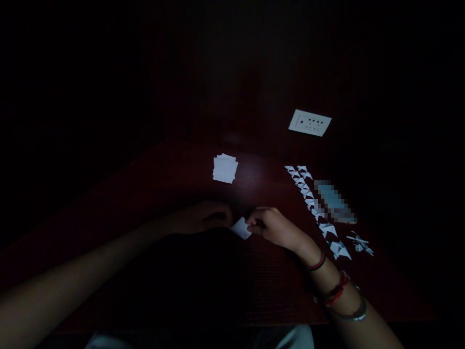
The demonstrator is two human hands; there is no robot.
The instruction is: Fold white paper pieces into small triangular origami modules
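Between my two hands is a small piece of folded white paper (241,229), just above or on the dark red table (269,286). My right hand (274,227) pinches its right corner between thumb and fingers. At the paper's left corner, my left hand (209,216) has its fingers closed, in shadow, with the fingertips at the edge. Beyond my hands lies a stack of square white paper sheets (225,168). To the right, several folded paper pieces (308,194) run in a slanting row toward me.
A blurred-out flat object (334,201) lies right of the row. Nearer me is a small heap of thin white strips (361,243). A white socket plate (310,122) is on the dark surface behind the table. The surroundings are very dark.
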